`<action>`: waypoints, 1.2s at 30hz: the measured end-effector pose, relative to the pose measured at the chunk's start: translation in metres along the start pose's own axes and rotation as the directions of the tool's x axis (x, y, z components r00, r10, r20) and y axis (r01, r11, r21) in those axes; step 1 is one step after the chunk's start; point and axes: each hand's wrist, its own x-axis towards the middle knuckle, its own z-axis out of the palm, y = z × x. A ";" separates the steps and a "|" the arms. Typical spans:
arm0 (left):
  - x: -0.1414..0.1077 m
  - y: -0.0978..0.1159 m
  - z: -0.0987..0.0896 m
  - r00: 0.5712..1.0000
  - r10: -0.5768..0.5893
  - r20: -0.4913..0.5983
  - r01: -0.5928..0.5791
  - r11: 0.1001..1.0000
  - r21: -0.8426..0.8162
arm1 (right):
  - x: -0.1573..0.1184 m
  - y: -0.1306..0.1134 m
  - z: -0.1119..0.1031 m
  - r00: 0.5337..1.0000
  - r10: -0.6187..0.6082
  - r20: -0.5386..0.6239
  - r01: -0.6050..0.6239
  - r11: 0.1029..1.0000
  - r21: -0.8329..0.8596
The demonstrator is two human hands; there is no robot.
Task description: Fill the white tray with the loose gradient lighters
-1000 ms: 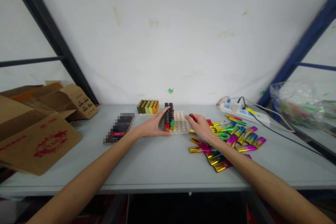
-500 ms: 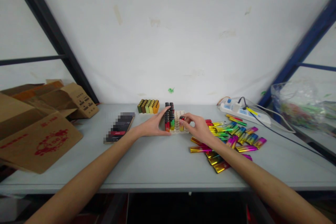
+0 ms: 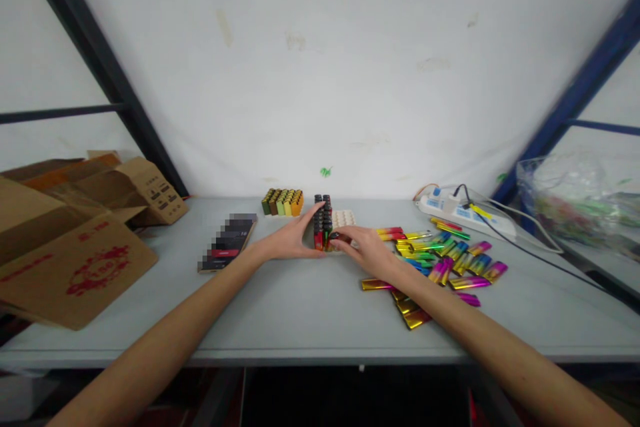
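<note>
- Work state: judged partway. Your tray [image 3: 344, 217] carries upright lighters [image 3: 319, 239] in columns along its left side, black tops up.
- Portion left, by judgement: white cells show at the tray's far right part. Your right hand hides the nearer cells, so their state cannot be told.
- Left hand [image 3: 290, 241]: your thumb and fingers are spread wide in a C, bracketing the upright lighters from the tray's left. Whether they press cannot be told.
- Right hand [image 3: 363, 247]: your fingertips pinch one dark-topped lighter [image 3: 339, 237] over the tray's near part, beside the upright columns. Whether its base is seated cannot be told.
- Loose stock: shiny multicoloured lighters [image 3: 470, 283] lie in a scattered pile to the right of the tray, several overlapping; none of these is in a cell.
- Yellow-and-green block [image 3: 283, 204]: stands in close rows to the left of the tray, toward the wall.
- Phone [image 3: 233, 240]: lies to the left of the tray, beyond your left hand.
- Power strip [image 3: 467, 215]: right of the tray, behind the pile.
</note>
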 end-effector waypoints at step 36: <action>0.001 0.000 0.001 1.000 -0.003 -0.008 0.003 1.000 0.000 | 0.016 -0.009 0.002 0.970 0.148 0.192 -0.059 0.913 -0.403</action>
